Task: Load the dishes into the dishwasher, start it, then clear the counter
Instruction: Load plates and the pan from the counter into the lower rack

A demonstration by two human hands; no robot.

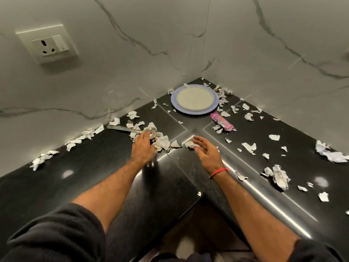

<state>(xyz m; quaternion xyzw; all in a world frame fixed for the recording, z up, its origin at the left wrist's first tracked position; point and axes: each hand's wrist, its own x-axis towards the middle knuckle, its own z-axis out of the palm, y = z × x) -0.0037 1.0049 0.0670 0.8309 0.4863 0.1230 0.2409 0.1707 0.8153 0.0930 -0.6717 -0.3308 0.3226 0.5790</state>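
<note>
Black corner counter (94, 178), littered with torn paper scraps (162, 143). Left hand (143, 146) palm-down on the scrap pile, fingers loosely spread and only slightly bent, tips touching the bowl end of a steel ladle (132, 129); no grip visible on ladle or paper. Ladle lies flat, handle pointing left toward the wall. Right hand (207, 150) held just above the counter, palm turned inward, fingers relaxed and half-curled, holding nothing; fingertips next to a scrap (189, 144) at the counter's inner seam. Red thread band (219, 172) on right wrist. Stacked plates (195, 99) sit in the far corner, well apart from both hands. Pink wrapper (222, 122) just right of plates; print unreadable. Wall socket (50, 45) upper left.
</note>
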